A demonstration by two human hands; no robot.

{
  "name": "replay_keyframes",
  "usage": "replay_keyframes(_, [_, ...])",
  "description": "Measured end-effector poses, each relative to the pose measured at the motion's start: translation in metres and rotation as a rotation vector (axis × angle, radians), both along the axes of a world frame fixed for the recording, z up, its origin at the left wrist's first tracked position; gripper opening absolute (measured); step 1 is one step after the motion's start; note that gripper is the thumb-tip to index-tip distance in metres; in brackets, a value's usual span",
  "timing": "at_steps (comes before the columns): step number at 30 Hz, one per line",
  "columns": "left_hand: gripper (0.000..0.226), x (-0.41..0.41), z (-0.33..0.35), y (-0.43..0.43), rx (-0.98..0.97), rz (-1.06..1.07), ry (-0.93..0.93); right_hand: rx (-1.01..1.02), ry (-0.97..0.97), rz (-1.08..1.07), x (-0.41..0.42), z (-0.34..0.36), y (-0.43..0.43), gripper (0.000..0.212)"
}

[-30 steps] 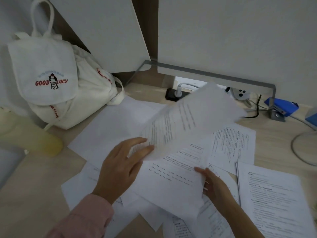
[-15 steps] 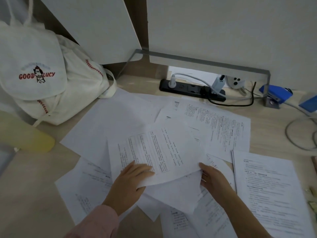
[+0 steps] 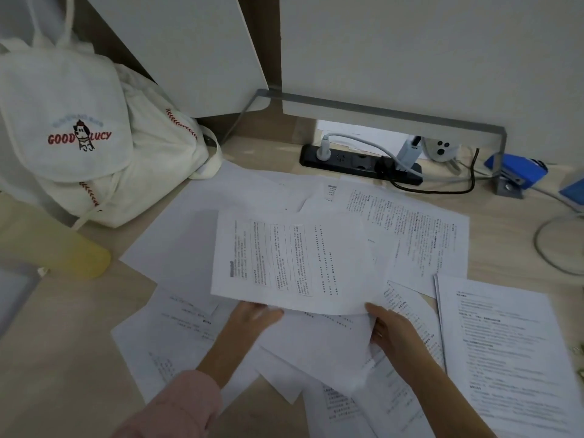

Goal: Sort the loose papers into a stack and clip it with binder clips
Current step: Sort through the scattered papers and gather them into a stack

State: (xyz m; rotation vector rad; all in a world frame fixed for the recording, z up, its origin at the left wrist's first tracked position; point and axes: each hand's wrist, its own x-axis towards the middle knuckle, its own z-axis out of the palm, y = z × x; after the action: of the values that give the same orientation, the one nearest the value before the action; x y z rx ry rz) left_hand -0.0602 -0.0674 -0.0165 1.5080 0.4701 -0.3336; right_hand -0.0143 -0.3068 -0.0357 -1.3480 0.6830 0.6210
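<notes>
Loose printed papers (image 3: 407, 235) lie scattered and overlapping across the wooden desk (image 3: 69, 358). One printed sheet (image 3: 294, 260) with columns of text sits on top of the pile, its near edge raised. My left hand (image 3: 252, 320) holds that edge at the lower left, with the fingers hidden under the paper. At the lower right corner my right hand (image 3: 395, 336) grips it, thumb near the corner. A separate neat sheaf (image 3: 505, 349) lies at the right. I cannot make out any binder clips.
A white cloth backpack (image 3: 94, 143) stands at the back left. A black power strip (image 3: 360, 164) with plugs and cables lies along the back wall, with a blue stapler (image 3: 518, 172) to its right. A yellow object (image 3: 63, 251) lies at the left.
The sheet that my left hand held up in the air has come down onto the pile. Both hands now hold it by its near edge.
</notes>
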Motion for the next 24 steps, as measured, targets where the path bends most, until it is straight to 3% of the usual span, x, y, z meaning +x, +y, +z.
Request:
replay_keyframes(2, [0.038, 0.003, -0.009, -0.017, -0.014, -0.028, 0.046, 0.004, -0.013, 0.021, -0.001, 0.001, 0.001, 0.017])
replay_keyframes(5, [0.039, 0.009, -0.007, -0.032, -0.164, 0.233, 0.054, 0.012, -0.030, 0.059, -0.004, 0.001, 0.003, 0.020])
replay_keyframes(10, [0.051, 0.014, 0.001, -0.013, -0.117, 0.453, -0.052, 0.011, -0.035, 0.028, -0.003, 0.000, 0.001, 0.031])
replay_keyframes(15, [0.022, 0.016, 0.013, 0.035, 0.033, 0.434, 0.045, -0.093, -0.096, 0.034, -0.001, -0.001, -0.007, 0.032])
replay_keyframes(20, [0.025, 0.025, 0.016, 0.052, 0.167, 0.265, 0.065, -0.227, -0.118, 0.093, 0.007, 0.004, -0.009, 0.061])
replay_keyframes(24, [0.018, 0.037, 0.017, 0.041, 0.249, 0.197, 0.072, -0.232, -0.139, 0.155, 0.009, 0.012, -0.010, 0.054])
